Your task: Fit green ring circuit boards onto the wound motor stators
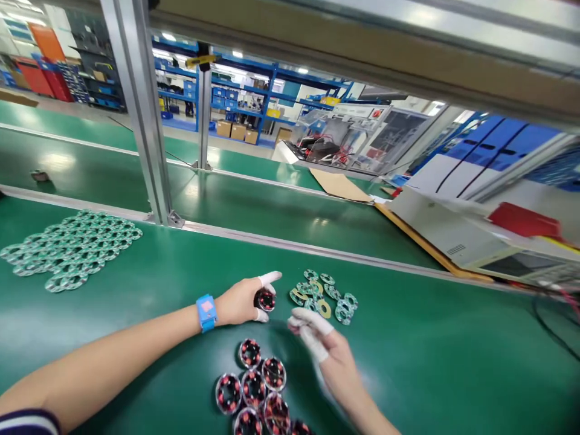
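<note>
My left hand (247, 301), with white finger covers and a blue wrist strap (207, 313), is closed around a round black-and-red ring part (266, 300). To its right, my right hand (317, 338) has its white-covered fingertips pinched together; whatever lies between them is hidden and slightly blurred. Just beyond the right fingertips lies a loose group of ring-shaped green circuit boards (343, 312), some showing a yellowish face. Nearer the camera, below my left hand, several more black-and-red ring parts (253, 388) with shiny rims rest on the green tabletop (430, 356).
Many ring-shaped circuit boards (75, 244) are laid out in rows at the left. A metal upright (140, 115) and a low metal rail (290, 244) border the table's far side. At the right sit a grey panel (446, 226) and a dark cable (550, 326).
</note>
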{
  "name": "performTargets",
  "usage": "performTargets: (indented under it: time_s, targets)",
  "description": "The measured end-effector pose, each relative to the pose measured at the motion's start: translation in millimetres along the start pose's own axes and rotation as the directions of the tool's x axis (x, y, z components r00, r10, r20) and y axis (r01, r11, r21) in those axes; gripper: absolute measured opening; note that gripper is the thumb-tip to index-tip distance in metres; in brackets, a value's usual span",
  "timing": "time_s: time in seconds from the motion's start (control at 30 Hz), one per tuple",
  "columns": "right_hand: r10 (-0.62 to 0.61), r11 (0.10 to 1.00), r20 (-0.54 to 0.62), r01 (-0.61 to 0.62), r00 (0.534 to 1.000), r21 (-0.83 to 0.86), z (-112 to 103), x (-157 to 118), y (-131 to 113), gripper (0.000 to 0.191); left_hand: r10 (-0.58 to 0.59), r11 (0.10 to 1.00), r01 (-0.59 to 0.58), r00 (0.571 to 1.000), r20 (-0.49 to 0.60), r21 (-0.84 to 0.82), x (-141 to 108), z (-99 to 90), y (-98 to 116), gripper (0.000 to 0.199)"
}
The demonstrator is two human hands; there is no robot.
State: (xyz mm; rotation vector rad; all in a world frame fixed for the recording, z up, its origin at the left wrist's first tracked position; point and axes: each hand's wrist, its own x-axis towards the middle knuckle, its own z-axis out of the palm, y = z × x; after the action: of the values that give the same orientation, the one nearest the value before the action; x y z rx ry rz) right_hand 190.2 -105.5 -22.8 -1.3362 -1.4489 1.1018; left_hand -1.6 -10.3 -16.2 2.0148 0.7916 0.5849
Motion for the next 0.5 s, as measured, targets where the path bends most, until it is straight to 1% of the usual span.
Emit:
performTargets:
  time_s: [0.03,0.07,0.1,0.17,0.23,0.27,0.3,0.37,0.43,0.47,0.5]
  targets:
    - [-0.034,0.996,-0.061,0.029,0.998,-0.083,-7,8,0,0.035,0.008,1.0,-0.008,1.0,0.026,-0.019,2,0.1,-2,0.09]
    - [-0.088,0.982,-0.084,0.073,0.993,-0.171,-12,16,0,0.034,0.014,0.999,-0.013,0.999,0.043,-0.036,3,-0.6,-4,0.09]
    - [-0.153,0.957,-0.066,0.131,0.986,-0.259,-15,24,-1,0.037,0.021,0.999,-0.019,0.999,0.05,-0.051,3,-1.8,-6,0.09]
    - [-0.271,0.879,0.044,0.266,0.962,-0.397,-14,39,-7,0.047,0.051,0.996,-0.046,0.997,0.055,-0.082,2,-4.8,-8,0.087]
    - [-0.337,0.815,0.149,0.367,0.93,-0.448,-7,52,-15,0.053,0.083,0.992,-0.075,0.994,0.072,-0.102,1,-7.3,-7,0.083]
    - [-0.348,0.8,0.177,0.39,0.921,-0.456,-3,57,-20,0.052,0.082,0.993,-0.075,0.994,0.075,-0.092,1,-8.1,-6,0.084]
    - [-0.348,0.798,0.183,0.393,0.919,-0.457,0,62,-23,0.049,0.062,0.996,-0.058,0.996,0.07,-0.065,1,-8.3,-4,0.086]
    - [-0.304,0.821,0.178,0.352,0.936,-0.45,2,68,-28,0.041,-0.029,0.999,0.028,0.999,0.029,0.032,2,-7.4,-1,0.096]
    - [-0.2,0.872,0.186,0.262,0.962,-0.413,-3,73,-29,0.04,-0.118,0.985,0.12,0.993,-0.025,0.121,3,-6.3,0,0.107]
    - [-0.133,0.902,0.208,0.205,0.969,-0.38,-7,76,-28,0.04,-0.14,0.979,0.144,0.99,-0.034,0.145,4,-6.6,-1,0.108]
    - [-0.064,0.929,0.242,0.146,0.968,-0.341,-12,78,-27,0.041,-0.144,0.977,0.147,0.989,-0.031,0.156,5,-7.6,-1,0.106]
